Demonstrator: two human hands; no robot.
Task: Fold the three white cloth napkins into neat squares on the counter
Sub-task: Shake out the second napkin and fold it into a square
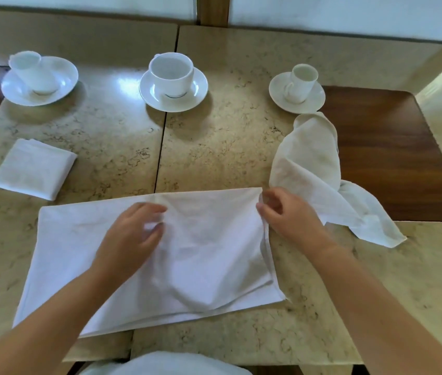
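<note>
A white napkin (209, 261) lies folded in half as a wide rectangle on the marble counter (214, 147) in front of me. My left hand (133, 234) rests on its middle, fingers spread and slightly curled on the cloth. My right hand (287, 215) pinches the napkin's upper right corner between thumb and fingers. A second napkin (34, 169) sits folded into a small square at the left. A third napkin (314, 169) lies crumpled and unfolded at the right, partly on a dark wooden inset.
Three white cups on saucers stand in a row at the back: left (38, 77), middle (172, 79), right (296, 89). The dark wooden inset (392, 147) is at the right. White fabric (165, 364) shows at the bottom edge.
</note>
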